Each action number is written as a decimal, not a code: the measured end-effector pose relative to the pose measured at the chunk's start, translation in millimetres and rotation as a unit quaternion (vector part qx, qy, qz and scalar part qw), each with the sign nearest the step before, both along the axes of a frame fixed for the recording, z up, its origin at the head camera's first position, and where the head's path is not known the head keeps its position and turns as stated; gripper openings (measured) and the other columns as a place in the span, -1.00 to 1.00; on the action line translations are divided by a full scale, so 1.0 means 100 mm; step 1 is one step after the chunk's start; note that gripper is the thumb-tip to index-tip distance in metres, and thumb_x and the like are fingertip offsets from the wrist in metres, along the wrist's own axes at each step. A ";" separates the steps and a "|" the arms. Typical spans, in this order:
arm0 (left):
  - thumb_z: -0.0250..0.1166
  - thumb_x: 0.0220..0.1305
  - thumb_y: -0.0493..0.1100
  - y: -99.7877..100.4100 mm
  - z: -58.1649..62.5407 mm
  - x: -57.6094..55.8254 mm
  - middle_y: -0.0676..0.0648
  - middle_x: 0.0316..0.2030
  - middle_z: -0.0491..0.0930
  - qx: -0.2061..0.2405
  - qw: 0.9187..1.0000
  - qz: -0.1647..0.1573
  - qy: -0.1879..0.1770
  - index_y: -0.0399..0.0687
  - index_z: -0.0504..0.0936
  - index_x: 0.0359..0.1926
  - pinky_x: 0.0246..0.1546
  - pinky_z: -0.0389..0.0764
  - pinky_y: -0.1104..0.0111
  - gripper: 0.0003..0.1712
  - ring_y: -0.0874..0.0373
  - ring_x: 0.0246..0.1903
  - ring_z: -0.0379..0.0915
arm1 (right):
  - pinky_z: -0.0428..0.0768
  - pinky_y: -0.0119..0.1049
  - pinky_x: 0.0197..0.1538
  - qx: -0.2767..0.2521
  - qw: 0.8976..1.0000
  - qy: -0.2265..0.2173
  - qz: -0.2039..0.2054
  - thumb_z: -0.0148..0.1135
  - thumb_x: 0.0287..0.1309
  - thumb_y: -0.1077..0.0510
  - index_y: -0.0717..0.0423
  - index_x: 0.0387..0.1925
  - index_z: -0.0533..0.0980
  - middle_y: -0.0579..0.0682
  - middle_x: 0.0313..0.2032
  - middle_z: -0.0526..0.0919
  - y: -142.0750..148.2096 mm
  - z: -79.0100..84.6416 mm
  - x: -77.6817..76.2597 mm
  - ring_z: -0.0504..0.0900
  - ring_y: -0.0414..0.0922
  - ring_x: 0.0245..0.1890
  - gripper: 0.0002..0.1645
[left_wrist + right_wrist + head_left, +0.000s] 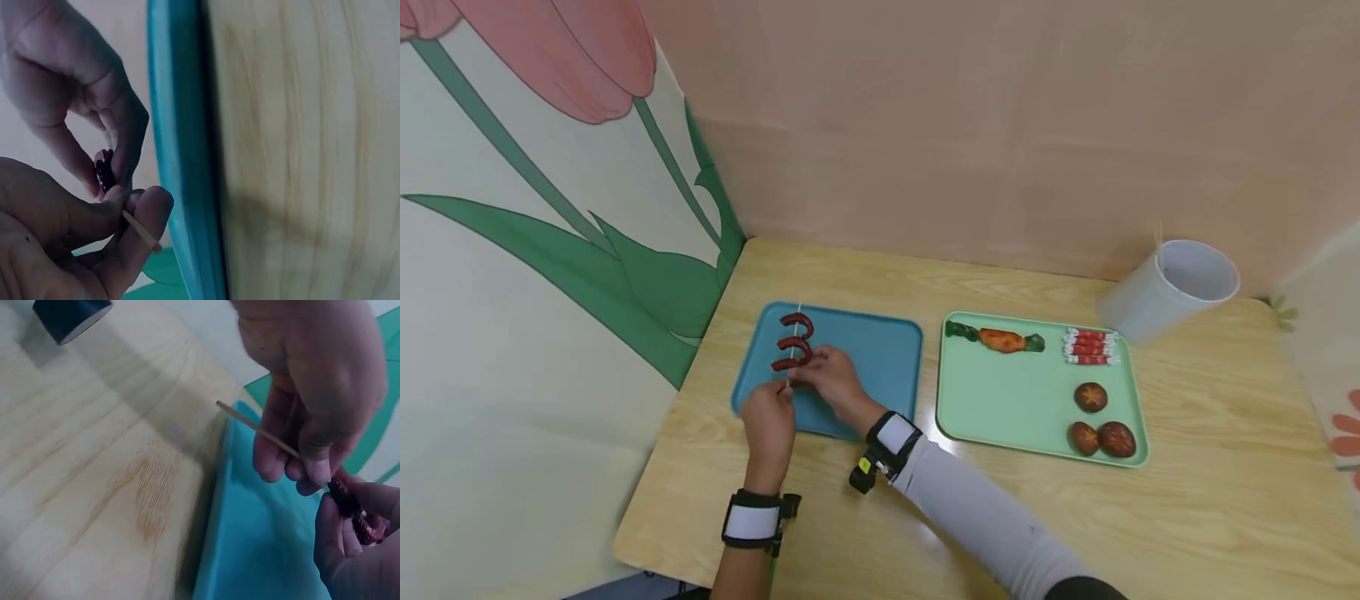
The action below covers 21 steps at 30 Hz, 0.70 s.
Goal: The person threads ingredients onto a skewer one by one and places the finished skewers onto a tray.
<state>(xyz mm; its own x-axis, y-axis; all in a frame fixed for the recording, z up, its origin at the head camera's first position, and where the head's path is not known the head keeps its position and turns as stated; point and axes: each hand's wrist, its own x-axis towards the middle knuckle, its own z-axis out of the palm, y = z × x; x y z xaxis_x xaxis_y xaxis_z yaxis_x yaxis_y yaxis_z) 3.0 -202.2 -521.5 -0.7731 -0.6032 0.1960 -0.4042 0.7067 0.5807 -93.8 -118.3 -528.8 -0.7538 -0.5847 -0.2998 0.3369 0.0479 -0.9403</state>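
Note:
Over the blue tray (880,367) a thin wooden skewer (257,429) carries several curved dark red food pieces, spaced along it. My left hand (770,421) pinches the skewer close to its near end, whose blunt tip sticks out past the fingers in both wrist views. From the right, my right hand (835,383) pinches the nearest dark red curved piece (342,499) between thumb and fingers. That piece has a bumpy, glossy surface, and the fingers partly hide it. The two hands are close together, fingertips almost touching.
On the right, a light green tray (1000,400) holds an orange-and-green skewer-like piece (1002,340), several red-and-white sticks (1091,347) and brown mushroom caps (1091,397). Behind it stands a tilted-looking white cup (1150,296) with thin sticks. Walls border the wooden table (1217,433).

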 end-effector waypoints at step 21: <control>0.30 0.25 -0.30 -0.21 -0.10 -0.17 -0.35 -0.40 0.69 -0.063 0.979 0.064 -0.183 -0.37 0.71 -0.45 -0.42 0.66 -0.11 -0.81 -0.28 -0.37 0.68 | 0.39 -0.42 -0.57 0.253 0.932 0.259 -0.010 0.57 0.08 0.08 0.18 -0.30 0.54 -0.04 -0.51 0.59 -0.45 -0.16 0.03 0.50 -0.21 -0.59 -0.64</control>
<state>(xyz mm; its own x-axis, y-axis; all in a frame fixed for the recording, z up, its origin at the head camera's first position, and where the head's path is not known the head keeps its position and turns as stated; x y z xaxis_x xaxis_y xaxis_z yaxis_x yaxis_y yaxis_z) -13.7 -223.5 -531.8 -0.7249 -0.6888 -0.0012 -0.6593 0.6934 0.2908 -90.6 -163.8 -544.3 -0.8837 -0.4508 -0.1257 -0.1504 0.5280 -0.8358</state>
